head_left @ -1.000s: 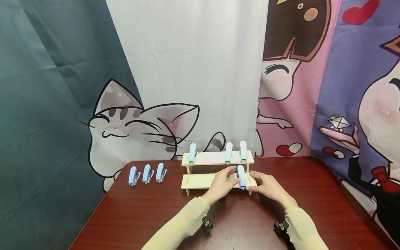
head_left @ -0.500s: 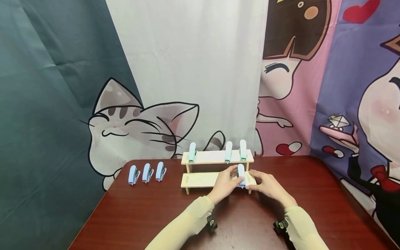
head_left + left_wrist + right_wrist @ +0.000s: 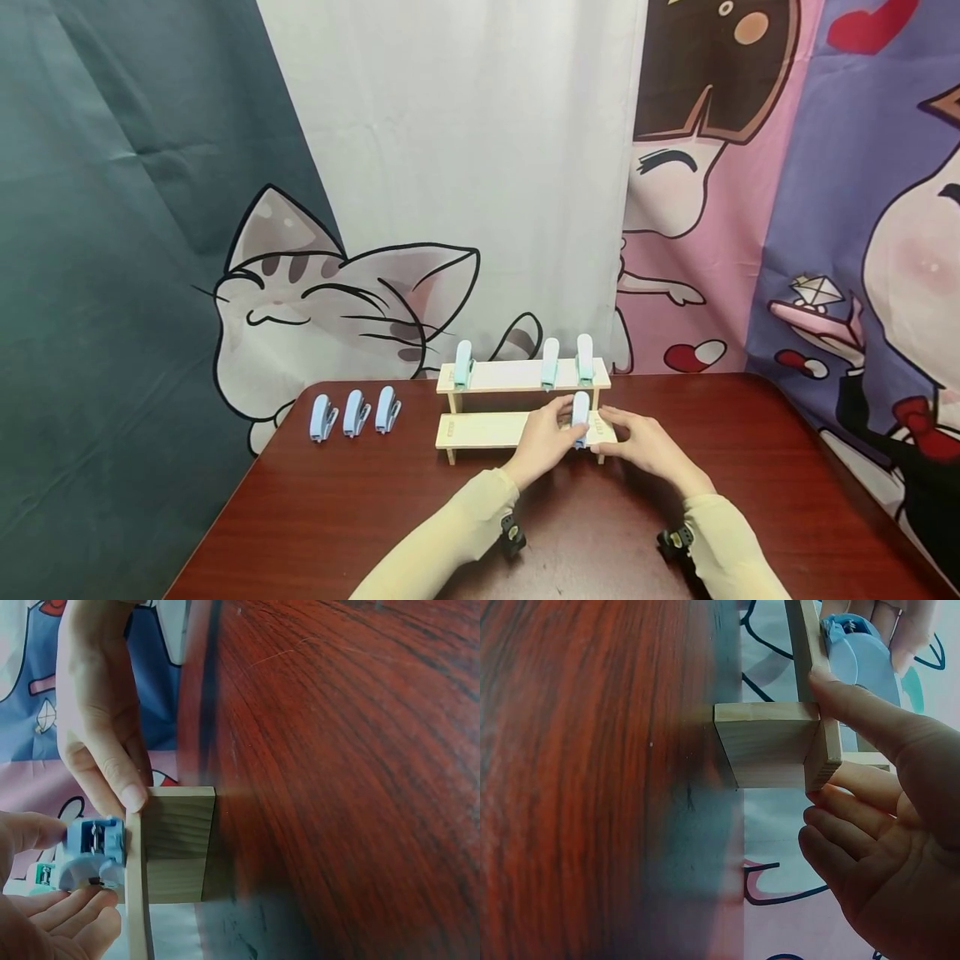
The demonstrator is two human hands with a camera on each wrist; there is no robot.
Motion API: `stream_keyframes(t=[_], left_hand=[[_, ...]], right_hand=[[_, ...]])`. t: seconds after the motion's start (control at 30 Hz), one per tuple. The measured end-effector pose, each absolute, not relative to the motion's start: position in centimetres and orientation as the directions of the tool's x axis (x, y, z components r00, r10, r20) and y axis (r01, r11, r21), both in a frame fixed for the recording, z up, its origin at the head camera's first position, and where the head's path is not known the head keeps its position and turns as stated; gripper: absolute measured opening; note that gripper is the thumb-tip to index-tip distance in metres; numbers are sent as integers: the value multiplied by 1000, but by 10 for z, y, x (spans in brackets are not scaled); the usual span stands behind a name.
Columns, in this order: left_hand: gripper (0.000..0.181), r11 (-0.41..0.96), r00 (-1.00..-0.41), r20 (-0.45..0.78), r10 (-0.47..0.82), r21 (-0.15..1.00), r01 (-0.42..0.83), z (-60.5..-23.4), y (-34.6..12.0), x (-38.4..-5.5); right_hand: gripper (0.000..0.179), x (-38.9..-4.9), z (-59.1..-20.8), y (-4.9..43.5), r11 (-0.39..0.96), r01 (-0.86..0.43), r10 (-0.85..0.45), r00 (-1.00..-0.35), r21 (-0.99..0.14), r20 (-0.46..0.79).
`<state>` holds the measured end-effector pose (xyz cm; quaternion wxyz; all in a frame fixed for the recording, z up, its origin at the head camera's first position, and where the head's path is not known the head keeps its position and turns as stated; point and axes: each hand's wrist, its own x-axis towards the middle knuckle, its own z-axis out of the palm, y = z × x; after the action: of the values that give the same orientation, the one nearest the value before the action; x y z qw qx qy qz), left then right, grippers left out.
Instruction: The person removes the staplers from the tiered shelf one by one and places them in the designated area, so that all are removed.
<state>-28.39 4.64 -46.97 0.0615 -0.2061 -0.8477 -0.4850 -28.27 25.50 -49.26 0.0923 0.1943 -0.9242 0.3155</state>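
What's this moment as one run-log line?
left grip: holds blue stapler | right grip: on lower shelf | upper shelf: three mint-green staplers

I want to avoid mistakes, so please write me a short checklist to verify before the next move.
1. Left hand grips the held stapler: ok.
2. Right hand holds the lower shelf at its right end: ok.
3. Held stapler touches lower shelf: ok, it appears so.
4. Held stapler would stay unsupported: cannot tell.
5. Held stapler released: not ok, left hand grips it.
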Motion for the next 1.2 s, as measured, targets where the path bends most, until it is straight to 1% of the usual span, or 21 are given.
stream_keyframes(t=[0.2,0.5,0.83,1.2], left_hand=[[45,460,-912,302,277,792,402,-467,46,-284],[41,528,-896,328,297,726,441,-470,39,-287],[41,515,-883,351,312,719,467,-468,31,-283],[41,443,-840,448,306,714,542,-439,24,-275]], right_hand=[[73,-283,-491,256,718,-416,-303,-908,-558,288],[71,-282,-489,255,725,-408,-298,-912,-555,280],[74,-280,-491,256,727,-397,-299,-917,-560,263],[77,-280,-490,256,722,-396,-300,-918,-567,260]])
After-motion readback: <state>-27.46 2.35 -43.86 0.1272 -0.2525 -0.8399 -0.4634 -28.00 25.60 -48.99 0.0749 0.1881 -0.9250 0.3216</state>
